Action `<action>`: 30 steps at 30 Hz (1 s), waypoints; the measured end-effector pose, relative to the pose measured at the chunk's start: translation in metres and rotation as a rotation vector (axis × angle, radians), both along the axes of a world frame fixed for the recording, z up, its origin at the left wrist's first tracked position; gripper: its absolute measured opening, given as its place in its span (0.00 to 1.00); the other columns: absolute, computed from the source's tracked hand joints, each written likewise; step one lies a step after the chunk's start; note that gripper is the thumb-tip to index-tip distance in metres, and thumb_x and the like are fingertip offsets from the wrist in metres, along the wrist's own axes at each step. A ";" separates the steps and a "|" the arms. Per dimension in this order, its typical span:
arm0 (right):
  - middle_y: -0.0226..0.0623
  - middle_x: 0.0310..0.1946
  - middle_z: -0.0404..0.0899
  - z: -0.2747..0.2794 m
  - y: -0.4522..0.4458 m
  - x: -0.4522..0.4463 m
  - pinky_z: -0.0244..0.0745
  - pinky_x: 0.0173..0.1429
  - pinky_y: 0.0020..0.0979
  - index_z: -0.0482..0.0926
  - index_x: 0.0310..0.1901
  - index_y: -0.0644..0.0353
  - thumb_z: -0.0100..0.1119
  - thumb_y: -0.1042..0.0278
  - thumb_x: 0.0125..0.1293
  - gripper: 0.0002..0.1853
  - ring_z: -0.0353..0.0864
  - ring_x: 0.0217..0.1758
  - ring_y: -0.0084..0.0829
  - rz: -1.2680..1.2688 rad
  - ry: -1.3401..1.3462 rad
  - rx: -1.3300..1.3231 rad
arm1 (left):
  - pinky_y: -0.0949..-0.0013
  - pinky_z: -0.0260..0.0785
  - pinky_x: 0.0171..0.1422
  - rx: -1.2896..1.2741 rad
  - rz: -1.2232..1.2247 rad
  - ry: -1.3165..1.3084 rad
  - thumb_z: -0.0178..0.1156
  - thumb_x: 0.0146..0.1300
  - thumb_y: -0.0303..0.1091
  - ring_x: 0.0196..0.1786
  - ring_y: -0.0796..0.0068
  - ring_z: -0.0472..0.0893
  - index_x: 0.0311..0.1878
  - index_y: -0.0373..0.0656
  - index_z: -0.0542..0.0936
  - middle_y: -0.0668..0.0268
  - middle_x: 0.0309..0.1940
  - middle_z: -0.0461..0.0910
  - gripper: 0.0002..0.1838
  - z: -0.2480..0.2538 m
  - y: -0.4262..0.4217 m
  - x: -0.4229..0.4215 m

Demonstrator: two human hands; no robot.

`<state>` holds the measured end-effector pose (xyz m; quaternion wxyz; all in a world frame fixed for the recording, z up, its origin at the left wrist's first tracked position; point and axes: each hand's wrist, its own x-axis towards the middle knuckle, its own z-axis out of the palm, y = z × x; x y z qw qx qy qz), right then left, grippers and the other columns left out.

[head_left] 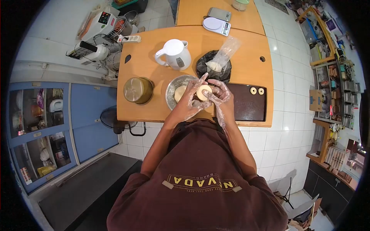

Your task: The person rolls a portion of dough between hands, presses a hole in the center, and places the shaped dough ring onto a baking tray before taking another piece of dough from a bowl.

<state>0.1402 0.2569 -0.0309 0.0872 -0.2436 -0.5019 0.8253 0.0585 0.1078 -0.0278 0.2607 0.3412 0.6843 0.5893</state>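
A small round piece of pale dough (203, 92) is held between my two hands, above the front edge of the table. My left hand (191, 99), in a clear, flour-dusted plastic glove, supports it from the left, with a finger stretched upward. My right hand (222, 98), gloved the same way, curls round its right side with the thumb against the dough's face. Just left of the hands, a metal bowl (169, 92) holds a larger lump of dough (179, 93), partly covered by my left hand. Two small dough rings (257, 91) lie on the dark baking tray (246, 106) at right.
Behind my hands are a white electric kettle (178, 55) and a black plastic bag (203, 63) with a clear bag (227, 52) of white stuff. A brownish pot (135, 91) stands left. Farther back are a white scale (216, 25) and a power strip (131, 39).
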 end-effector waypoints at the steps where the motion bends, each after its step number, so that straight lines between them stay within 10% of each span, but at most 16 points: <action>1: 0.36 0.46 0.88 -0.001 -0.001 0.000 0.81 0.51 0.26 0.78 0.64 0.63 0.76 0.76 0.64 0.27 0.86 0.49 0.22 -0.034 0.009 -0.002 | 0.53 0.62 0.78 0.046 0.006 -0.128 0.76 0.61 0.30 0.71 0.60 0.69 0.86 0.50 0.57 0.58 0.69 0.67 0.52 0.002 0.001 0.001; 11: 0.33 0.44 0.88 -0.003 -0.010 0.002 0.78 0.52 0.24 0.80 0.62 0.61 0.76 0.76 0.64 0.25 0.85 0.47 0.20 -0.041 0.021 0.025 | 0.55 0.54 0.84 0.128 -0.020 -0.009 0.77 0.61 0.36 0.79 0.58 0.62 0.85 0.45 0.56 0.58 0.81 0.59 0.53 -0.024 0.001 -0.001; 21: 0.31 0.41 0.88 0.000 -0.009 0.004 0.74 0.48 0.21 0.81 0.61 0.60 0.75 0.76 0.64 0.24 0.83 0.44 0.18 0.033 0.009 0.112 | 0.54 0.42 0.88 0.244 -0.083 -0.110 0.40 0.81 0.63 0.86 0.59 0.52 0.86 0.46 0.54 0.60 0.86 0.51 0.41 -0.042 -0.003 -0.008; 30: 0.35 0.45 0.88 0.002 -0.012 0.000 0.79 0.55 0.26 0.80 0.60 0.63 0.74 0.78 0.66 0.22 0.85 0.49 0.21 -0.083 -0.019 0.066 | 0.54 0.42 0.88 0.242 -0.027 -0.407 0.33 0.80 0.70 0.86 0.61 0.52 0.87 0.49 0.49 0.60 0.86 0.51 0.45 -0.047 0.004 0.006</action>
